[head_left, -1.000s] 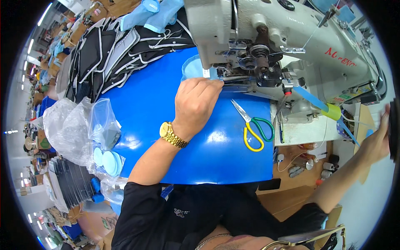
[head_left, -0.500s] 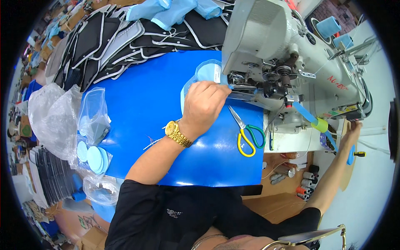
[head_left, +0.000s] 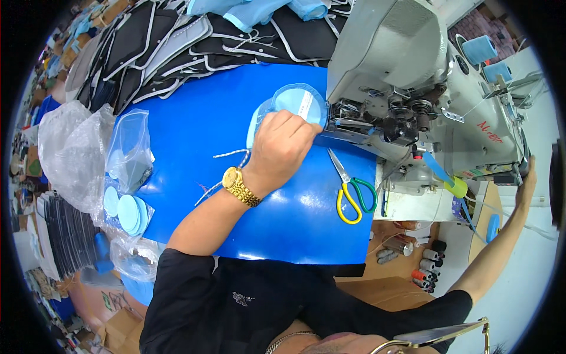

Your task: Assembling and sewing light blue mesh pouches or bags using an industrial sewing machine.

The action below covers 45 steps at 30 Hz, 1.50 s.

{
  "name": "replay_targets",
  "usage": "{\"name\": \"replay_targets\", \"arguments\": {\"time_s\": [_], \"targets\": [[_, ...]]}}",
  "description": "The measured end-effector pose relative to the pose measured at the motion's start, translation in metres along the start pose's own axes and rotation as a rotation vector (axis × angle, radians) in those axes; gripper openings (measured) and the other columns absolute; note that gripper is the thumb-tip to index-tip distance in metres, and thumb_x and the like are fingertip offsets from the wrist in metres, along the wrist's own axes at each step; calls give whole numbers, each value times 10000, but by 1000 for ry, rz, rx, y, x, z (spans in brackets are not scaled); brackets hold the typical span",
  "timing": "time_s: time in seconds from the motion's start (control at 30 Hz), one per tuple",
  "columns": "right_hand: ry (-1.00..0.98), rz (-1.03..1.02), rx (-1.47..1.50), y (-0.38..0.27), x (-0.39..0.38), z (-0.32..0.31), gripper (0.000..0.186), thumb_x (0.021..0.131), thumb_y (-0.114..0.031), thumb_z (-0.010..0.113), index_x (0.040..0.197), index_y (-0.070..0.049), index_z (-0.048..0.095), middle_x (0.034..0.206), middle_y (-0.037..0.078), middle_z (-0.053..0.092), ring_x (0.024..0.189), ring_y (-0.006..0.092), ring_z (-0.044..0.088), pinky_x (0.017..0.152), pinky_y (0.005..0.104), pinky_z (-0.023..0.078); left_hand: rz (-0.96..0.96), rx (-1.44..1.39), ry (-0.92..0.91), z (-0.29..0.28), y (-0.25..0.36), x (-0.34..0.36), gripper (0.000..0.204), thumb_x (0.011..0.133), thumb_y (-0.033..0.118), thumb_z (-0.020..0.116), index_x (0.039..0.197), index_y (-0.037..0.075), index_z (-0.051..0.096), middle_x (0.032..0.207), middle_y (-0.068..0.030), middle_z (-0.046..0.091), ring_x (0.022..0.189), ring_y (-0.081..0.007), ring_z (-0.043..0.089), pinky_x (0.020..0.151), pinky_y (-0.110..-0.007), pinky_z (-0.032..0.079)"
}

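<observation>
My left hand point(head_left: 282, 147), with a gold watch on its wrist, is closed on the near edge of a light blue round fabric piece point(head_left: 287, 101) with a clear mesh-like rim and a white label. The piece's right edge lies against the needle area of a grey sewing machine point(head_left: 383, 44). A twisted grey-white cord point(head_left: 233, 154) trails from beside that hand. Far to the right, my right hand point(head_left: 526, 180) reaches up against the wheel point(head_left: 523, 144) at the machine's end; its fingers are mostly hidden. Scissors point(head_left: 348, 186) with yellow and green handles lie on the blue tabletop point(head_left: 295, 227).
Black pieces with grey edging point(head_left: 242, 50) are heaped at the back, light blue fabric point(head_left: 253, 12) on top. Clear plastic bags point(head_left: 73, 156) and light blue discs point(head_left: 131, 213) sit at the left. Blue tape point(head_left: 435, 167) runs through a yellow-green roll; thread spools point(head_left: 479, 49) stand on the machine.
My right hand has moved up to the wheel. My left hand has drawn slightly left and nearer, showing more of the round piece and the cord. The whole view has shifted a little.
</observation>
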State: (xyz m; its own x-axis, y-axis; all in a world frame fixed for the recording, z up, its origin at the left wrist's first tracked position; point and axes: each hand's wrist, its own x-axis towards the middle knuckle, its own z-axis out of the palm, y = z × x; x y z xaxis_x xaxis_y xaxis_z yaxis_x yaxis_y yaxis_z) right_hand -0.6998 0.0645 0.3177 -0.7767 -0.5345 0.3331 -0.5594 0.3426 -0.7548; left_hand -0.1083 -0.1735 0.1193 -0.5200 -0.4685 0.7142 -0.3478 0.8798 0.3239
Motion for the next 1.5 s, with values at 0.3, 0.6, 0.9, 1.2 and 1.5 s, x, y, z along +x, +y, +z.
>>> {"name": "replay_targets", "arguments": {"time_s": [0.3, 0.6, 0.9, 1.2, 1.5], "targets": [[-84, 202, 241, 2, 27, 1, 563, 962, -490, 519, 1223, 2, 599, 1054, 90, 657, 919, 161, 624, 848, 328, 490, -58, 116, -15, 21, -25, -24, 343, 789, 5, 580, 1101, 101, 687, 817, -49, 544, 774, -211, 534, 692, -349, 395], [267, 40, 755, 51, -10, 27, 556, 992, -458, 474, 1296, 5, 511, 1266, 143, 578, 1112, 245, 590, 952, 395, 482, -107, 187, -60, 54, -45, -23, 281, 792, 68, 573, 1035, 114, 706, 840, -53, 546, 817, -215, 538, 713, -354, 398], [389, -108, 338, 23, -175, 69, 412, 988, -265, 541, 1300, 3, 519, 1287, 154, 569, 1198, 241, 559, 947, 347, 463, 15, -21, -242, -8, 6, -101, 218, 722, 39, 643, 923, 109, 688, 827, -22, 567, 817, -205, 561, 732, -348, 418], [-855, 76, 592, -95, -474, 319, 352, 801, -153, 765, 1095, 1, 646, 943, 111, 701, 754, 125, 670, 646, 259, 517, -173, -107, -258, -62, 69, -174, 213, 700, 3, 719, 897, 78, 687, 884, -46, 653, 840, -235, 621, 749, -366, 468], [-603, -449, 474, -126, -500, 312, 266, 777, -99, 739, 1016, -48, 634, 883, 125, 682, 741, 281, 675, 613, 344, 521, -312, 0, -140, -108, 81, -155, 448, 645, 106, 841, 1067, 98, 693, 1070, -105, 612, 970, -271, 576, 798, -372, 471]]}}
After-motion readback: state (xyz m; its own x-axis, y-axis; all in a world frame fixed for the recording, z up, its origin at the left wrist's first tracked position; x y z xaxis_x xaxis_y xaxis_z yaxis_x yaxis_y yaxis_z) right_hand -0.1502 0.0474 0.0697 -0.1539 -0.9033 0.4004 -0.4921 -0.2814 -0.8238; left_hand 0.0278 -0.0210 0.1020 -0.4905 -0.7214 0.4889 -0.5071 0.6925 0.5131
